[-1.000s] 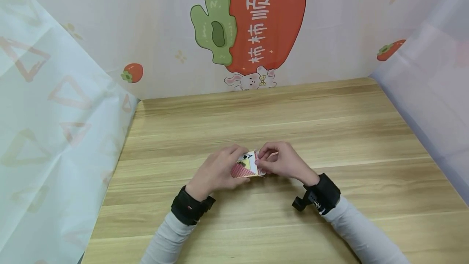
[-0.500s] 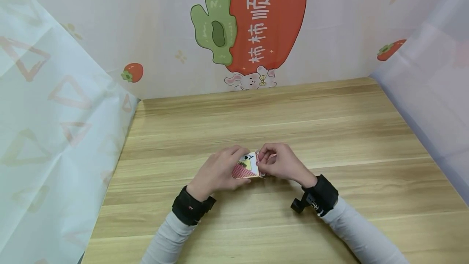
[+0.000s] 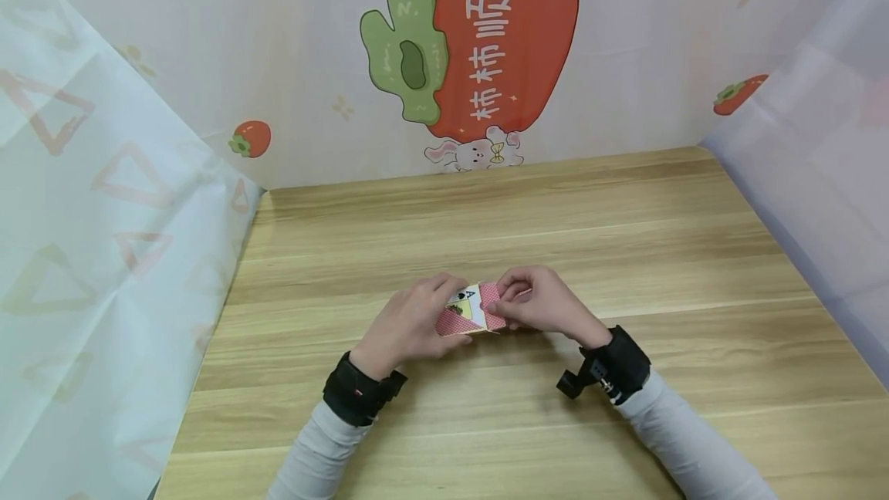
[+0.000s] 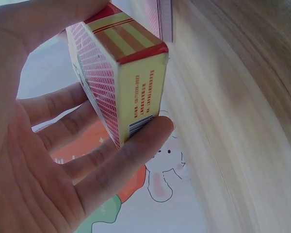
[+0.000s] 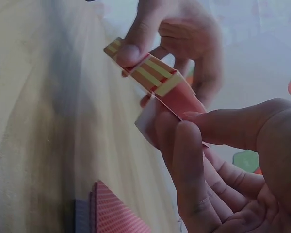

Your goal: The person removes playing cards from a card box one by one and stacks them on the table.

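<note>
A playing card box [image 3: 461,322] with a red pattern and an ace of spades on its face sits between the hands, mid-table. My left hand [image 3: 410,324] grips it, thumb and fingers on opposite edges. In the left wrist view, a cream side [image 4: 141,90] with red print and part of a barcode shows, a finger against it. At the box's right end, my right hand [image 3: 549,304] pinches the opened flap [image 3: 491,301] between thumb and fingers. The flap's red surface [image 5: 182,99] faces the right wrist camera; the box's inside cannot be made out.
A red-patterned block [image 5: 114,211] with a dark edge shows low in the right wrist view; the head view hides it. The wood-grain table [image 3: 486,238] ends at a printed cloth backdrop [image 3: 312,60], with cloth hanging on both sides.
The right hand has shifted slightly right, and more of the red flap now shows, stretching out from the box end. The left hand and box have barely moved.
</note>
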Demonstrator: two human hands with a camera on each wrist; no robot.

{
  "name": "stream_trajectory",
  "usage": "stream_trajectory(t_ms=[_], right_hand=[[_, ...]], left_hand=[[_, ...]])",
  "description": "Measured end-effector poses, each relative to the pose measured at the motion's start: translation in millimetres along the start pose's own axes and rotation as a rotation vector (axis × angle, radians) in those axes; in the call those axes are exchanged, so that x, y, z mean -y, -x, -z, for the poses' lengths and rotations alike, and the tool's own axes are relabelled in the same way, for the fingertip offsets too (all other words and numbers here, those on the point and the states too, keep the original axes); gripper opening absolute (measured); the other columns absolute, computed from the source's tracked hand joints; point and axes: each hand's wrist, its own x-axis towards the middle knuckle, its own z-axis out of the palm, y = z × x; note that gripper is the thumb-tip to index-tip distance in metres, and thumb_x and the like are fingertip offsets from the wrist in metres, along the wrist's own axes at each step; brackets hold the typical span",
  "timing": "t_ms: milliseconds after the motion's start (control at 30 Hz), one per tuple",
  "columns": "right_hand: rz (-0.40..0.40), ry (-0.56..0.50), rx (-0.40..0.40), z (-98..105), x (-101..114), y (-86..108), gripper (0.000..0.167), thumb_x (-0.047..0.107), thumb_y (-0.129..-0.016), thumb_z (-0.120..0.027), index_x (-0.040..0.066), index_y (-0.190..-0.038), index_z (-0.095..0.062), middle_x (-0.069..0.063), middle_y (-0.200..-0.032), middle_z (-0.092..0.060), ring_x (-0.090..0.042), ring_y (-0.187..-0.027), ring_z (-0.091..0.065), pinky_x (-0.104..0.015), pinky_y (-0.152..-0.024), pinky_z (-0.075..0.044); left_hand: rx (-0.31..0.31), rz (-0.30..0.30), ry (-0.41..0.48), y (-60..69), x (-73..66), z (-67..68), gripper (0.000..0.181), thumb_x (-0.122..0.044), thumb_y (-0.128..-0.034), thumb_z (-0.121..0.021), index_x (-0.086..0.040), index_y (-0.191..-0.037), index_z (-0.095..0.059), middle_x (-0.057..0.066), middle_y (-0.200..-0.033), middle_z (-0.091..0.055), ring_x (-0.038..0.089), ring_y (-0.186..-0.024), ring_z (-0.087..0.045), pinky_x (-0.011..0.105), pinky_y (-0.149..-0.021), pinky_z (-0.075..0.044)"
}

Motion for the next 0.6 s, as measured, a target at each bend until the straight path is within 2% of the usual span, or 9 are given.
stream_trajectory(t_ms=[200, 333, 467, 600], right_hand=[[-0.057, -0.024, 0.011, 13.1, 4.5, 0.9, 0.022, 0.015, -0.095, -0.081, 0.0, -0.104, -0.069, -0.011, -0.088, -0.076, -0.026, -0.063, -0.075, -0.036, -0.057, -0.061], [-0.075, -0.023, 0.011, 23.4, 6.3, 1.9, 0.022, 0.017, -0.099, -0.076, 0.0, -0.11, -0.067, -0.01, -0.089, -0.077, -0.028, -0.066, -0.076, -0.036, -0.055, -0.06], [-0.059, -0.037, -0.012, 35.2, 6.5, 3.2, 0.021, 0.015, -0.102, -0.073, -0.001, -0.114, -0.066, -0.012, -0.09, -0.077, -0.031, -0.072, -0.077, -0.038, -0.061, -0.061], [-0.029, -0.028, -0.039, 45.8, 5.2, 4.2, 0.019, 0.01, -0.102, -0.072, -0.003, -0.114, -0.068, -0.018, -0.096, -0.075, -0.033, -0.077, -0.074, -0.04, -0.069, -0.062]], left_hand=[[0.01, 0.051, 0.016, 1.3, 3.4, 4.8, 0.073, -0.041, -0.0806, -0.093, -0.012, -0.14, -0.061, 0.006, -0.134, -0.07, 0.019, -0.112, -0.07, 0.037, -0.091, -0.061], [0.015, 0.094, 0.009, 3.0, 7.2, 9.2, 0.075, -0.041, -0.0803, -0.094, -0.013, -0.141, -0.061, 0.006, -0.134, -0.069, 0.018, -0.11, -0.069, 0.036, -0.089, -0.06], [0.013, 0.137, -0.005, 5.0, 11.9, 13.3, 0.076, -0.04, -0.0797, -0.094, -0.013, -0.142, -0.06, 0.006, -0.131, -0.069, 0.018, -0.103, -0.068, 0.035, -0.083, -0.059], [0.009, 0.145, 0.005, 6.1, 15.2, 16.4, 0.077, -0.039, -0.0801, -0.094, -0.012, -0.143, -0.06, 0.007, -0.133, -0.069, 0.02, -0.107, -0.068, 0.037, -0.087, -0.06]])
